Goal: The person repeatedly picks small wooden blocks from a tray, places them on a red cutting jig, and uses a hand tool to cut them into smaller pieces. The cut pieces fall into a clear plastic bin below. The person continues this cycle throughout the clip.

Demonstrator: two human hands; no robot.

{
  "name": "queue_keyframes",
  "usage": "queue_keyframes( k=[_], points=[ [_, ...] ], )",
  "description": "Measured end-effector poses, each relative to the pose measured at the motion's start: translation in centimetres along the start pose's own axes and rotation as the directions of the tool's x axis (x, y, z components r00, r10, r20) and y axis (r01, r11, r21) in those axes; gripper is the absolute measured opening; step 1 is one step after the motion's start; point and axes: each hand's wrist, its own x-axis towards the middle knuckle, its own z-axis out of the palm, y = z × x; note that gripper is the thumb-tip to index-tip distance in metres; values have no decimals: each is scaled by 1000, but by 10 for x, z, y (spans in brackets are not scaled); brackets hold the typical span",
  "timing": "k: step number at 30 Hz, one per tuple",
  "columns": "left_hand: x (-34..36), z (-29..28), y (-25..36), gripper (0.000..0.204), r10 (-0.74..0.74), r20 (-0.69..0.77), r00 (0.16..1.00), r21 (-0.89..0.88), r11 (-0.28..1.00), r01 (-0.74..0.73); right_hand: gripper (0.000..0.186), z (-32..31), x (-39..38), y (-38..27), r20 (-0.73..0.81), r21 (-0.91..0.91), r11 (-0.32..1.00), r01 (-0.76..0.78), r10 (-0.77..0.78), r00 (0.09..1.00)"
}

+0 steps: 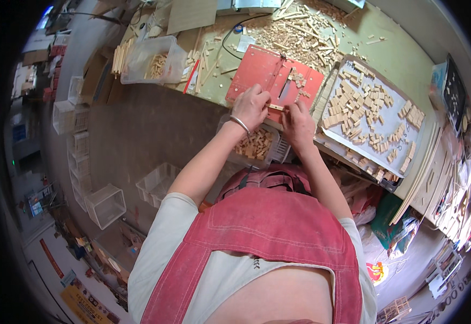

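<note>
Both hands are over the near edge of a red board (251,67) that has a dark slot with a thin metal strip in it. A short wooden strip (276,107) with small dark marks spans the gap between my hands. My left hand (250,107), with a metal bangle at the wrist, is closed on its left end. The fingers of my right hand (298,121) pinch the other end. Several small cut wooden blocks (298,80) lie on the board just right of the slot. Below my hands, a clear plastic bin (270,156) holds many more blocks.
To the right, a tray (378,151) lined with white holds scattered wooden blocks. Wood offcuts (300,35) heap behind the board on the green table (403,51). A translucent tub (132,62) and a red pencil-like stick (191,76) are at the left. Empty crates (105,206) stand on the floor.
</note>
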Motion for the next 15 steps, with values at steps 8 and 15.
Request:
queue_keyframes(
  k=[8, 15],
  points=[
    [11, -6, -8, 13, 53, 69, 996, -65, 997, -49, 9, 6, 1, -2, -41, -25, 1000, -12, 11, 999],
    [28, -7, -9, 9, 33, 107, 994, -43, 999, -28, 10, 5, 11, -1, -34, -43, 998, -53, 52, 998]
  ],
)
